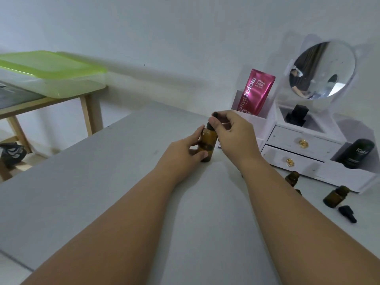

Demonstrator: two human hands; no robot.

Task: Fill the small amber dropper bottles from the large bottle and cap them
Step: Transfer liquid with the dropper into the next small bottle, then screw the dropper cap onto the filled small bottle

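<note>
The large amber bottle (208, 141) stands upright on the white table (102, 182), far from me. My left hand (182, 154) wraps its body from the left. My right hand (232, 133) pinches the black dropper cap (212, 118) on top of its neck. To the right, two small amber bottles stand uncapped: one (292, 178) next to my right forearm, another (335, 196) further right. A third small one (298, 191) is mostly hidden behind my forearm. A loose black dropper cap (348, 213) lies on the table near them.
A white drawer organiser (298, 145) with a round mirror (321, 69) stands at the right, holding a pink pouch (256, 91), a black item (296, 115) and a dark bottle (358, 154). At far left, a green-lidded container (51, 74) rests on a wooden table.
</note>
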